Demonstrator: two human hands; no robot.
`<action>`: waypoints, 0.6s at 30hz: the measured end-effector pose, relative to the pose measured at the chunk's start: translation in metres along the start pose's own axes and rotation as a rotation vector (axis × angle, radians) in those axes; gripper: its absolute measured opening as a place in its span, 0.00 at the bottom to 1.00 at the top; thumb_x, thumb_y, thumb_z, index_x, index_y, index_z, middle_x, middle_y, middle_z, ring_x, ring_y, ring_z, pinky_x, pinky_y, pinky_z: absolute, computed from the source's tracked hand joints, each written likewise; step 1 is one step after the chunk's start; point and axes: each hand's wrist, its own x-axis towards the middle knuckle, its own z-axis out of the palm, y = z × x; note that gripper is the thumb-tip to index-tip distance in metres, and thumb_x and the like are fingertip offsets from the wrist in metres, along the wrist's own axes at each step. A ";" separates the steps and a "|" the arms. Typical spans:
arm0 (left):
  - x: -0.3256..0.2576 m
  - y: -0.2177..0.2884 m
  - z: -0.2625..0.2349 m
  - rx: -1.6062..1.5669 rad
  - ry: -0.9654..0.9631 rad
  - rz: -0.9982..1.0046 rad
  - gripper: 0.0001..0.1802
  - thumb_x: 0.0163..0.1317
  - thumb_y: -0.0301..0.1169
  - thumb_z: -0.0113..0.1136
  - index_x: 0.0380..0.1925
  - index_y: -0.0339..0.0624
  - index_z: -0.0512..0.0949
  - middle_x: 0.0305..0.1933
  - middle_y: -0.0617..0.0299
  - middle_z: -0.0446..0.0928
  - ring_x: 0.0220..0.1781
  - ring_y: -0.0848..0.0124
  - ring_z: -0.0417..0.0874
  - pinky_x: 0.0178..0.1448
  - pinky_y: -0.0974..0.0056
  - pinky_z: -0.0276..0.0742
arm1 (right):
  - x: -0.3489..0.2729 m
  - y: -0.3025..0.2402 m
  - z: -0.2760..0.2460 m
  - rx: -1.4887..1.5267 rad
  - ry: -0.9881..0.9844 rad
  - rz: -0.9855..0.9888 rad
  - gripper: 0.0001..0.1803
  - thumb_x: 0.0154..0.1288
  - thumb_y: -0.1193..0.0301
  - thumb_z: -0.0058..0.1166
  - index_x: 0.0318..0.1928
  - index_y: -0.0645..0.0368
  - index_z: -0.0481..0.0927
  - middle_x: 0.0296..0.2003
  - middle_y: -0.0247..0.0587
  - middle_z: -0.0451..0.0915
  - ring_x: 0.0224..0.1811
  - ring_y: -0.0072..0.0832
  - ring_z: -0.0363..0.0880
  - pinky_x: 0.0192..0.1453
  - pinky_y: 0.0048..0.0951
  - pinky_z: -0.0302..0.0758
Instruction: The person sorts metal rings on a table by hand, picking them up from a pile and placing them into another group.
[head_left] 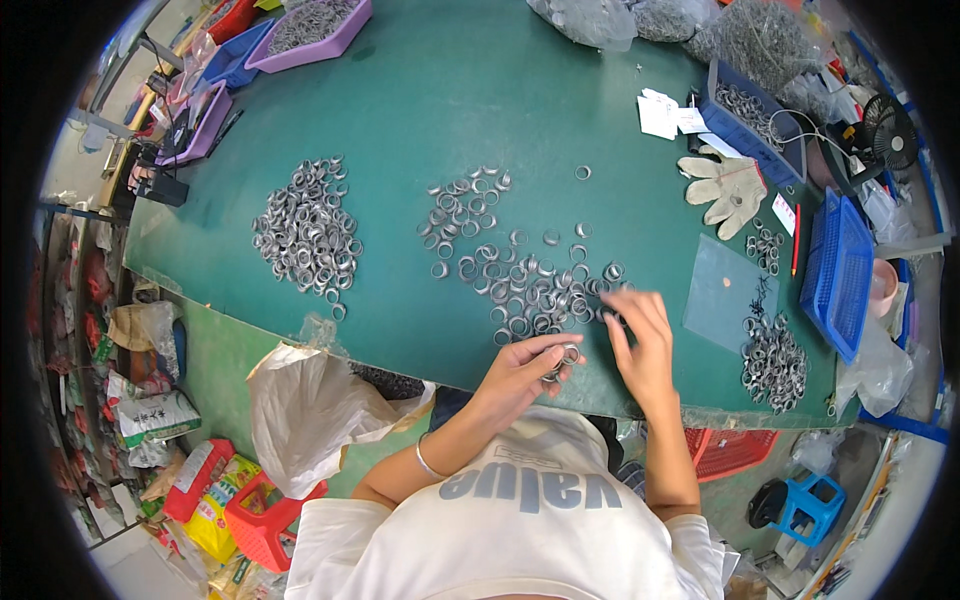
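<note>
My left hand (528, 366) is closed around a small stack of metal rings (567, 355) near the front edge of the green table (420, 110). My right hand (640, 340) reaches with spread fingers into the scattered rings (530, 285) in the middle of the table, fingertips touching rings at the pile's right end. A dense heap of the same rings (305, 235) lies to the left. A smaller heap of rings (772, 360) lies to the right, beside a clear plastic sheet (728, 290).
A work glove (730, 185) lies at the right, a blue basket (840, 270) beyond it, and a small black fan (888, 125). Purple and blue trays (310, 35) with rings stand at the back left. Plastic bags of parts (600, 18) sit at the back. A white bag (305, 405) hangs off the front edge.
</note>
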 end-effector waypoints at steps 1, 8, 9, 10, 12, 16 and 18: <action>0.000 0.002 0.001 -0.031 -0.012 -0.021 0.19 0.68 0.36 0.53 0.54 0.37 0.73 0.40 0.63 0.76 0.38 0.78 0.73 0.35 0.74 0.69 | 0.012 0.002 0.007 -0.130 0.006 -0.015 0.13 0.51 0.80 0.59 0.41 0.62 0.81 0.42 0.39 0.77 0.46 0.38 0.73 0.49 0.37 0.68; 0.000 0.001 0.001 -0.153 -0.047 -0.037 0.19 0.71 0.37 0.47 0.54 0.36 0.73 0.39 0.62 0.75 0.37 0.76 0.74 0.35 0.73 0.71 | 0.010 0.030 0.020 -0.141 0.074 0.006 0.09 0.53 0.76 0.61 0.37 0.58 0.82 0.35 0.36 0.80 0.39 0.35 0.74 0.43 0.32 0.66; 0.001 -0.001 -0.002 -0.177 -0.055 -0.037 0.19 0.71 0.38 0.46 0.54 0.36 0.73 0.39 0.61 0.75 0.38 0.76 0.75 0.36 0.73 0.72 | 0.007 0.028 0.019 -0.056 0.110 0.066 0.08 0.53 0.76 0.61 0.36 0.58 0.82 0.33 0.36 0.80 0.37 0.36 0.75 0.43 0.32 0.66; 0.002 -0.003 -0.004 -0.201 -0.067 -0.039 0.19 0.71 0.38 0.46 0.54 0.35 0.73 0.40 0.61 0.75 0.38 0.75 0.75 0.36 0.73 0.72 | 0.004 0.025 0.018 0.123 0.132 0.173 0.05 0.58 0.75 0.59 0.36 0.60 0.82 0.32 0.38 0.81 0.33 0.31 0.76 0.42 0.28 0.68; 0.003 -0.003 -0.002 -0.182 -0.047 -0.044 0.20 0.71 0.38 0.46 0.54 0.35 0.73 0.41 0.60 0.76 0.39 0.75 0.76 0.37 0.73 0.73 | -0.009 0.012 0.013 0.740 0.106 0.537 0.05 0.62 0.74 0.57 0.36 0.62 0.81 0.31 0.37 0.81 0.33 0.27 0.75 0.41 0.26 0.69; 0.007 -0.004 0.002 -0.135 0.002 -0.042 0.19 0.71 0.38 0.47 0.53 0.35 0.73 0.44 0.59 0.77 0.40 0.73 0.78 0.37 0.71 0.75 | -0.035 -0.003 0.009 1.505 -0.024 0.816 0.07 0.68 0.72 0.50 0.37 0.63 0.78 0.30 0.35 0.79 0.32 0.20 0.74 0.40 0.22 0.70; 0.006 -0.007 0.003 -0.102 0.012 -0.030 0.18 0.70 0.37 0.49 0.53 0.36 0.74 0.45 0.59 0.78 0.41 0.73 0.78 0.37 0.70 0.76 | -0.039 -0.014 0.013 1.129 0.001 0.842 0.05 0.64 0.73 0.55 0.34 0.62 0.80 0.27 0.33 0.79 0.30 0.21 0.73 0.39 0.24 0.69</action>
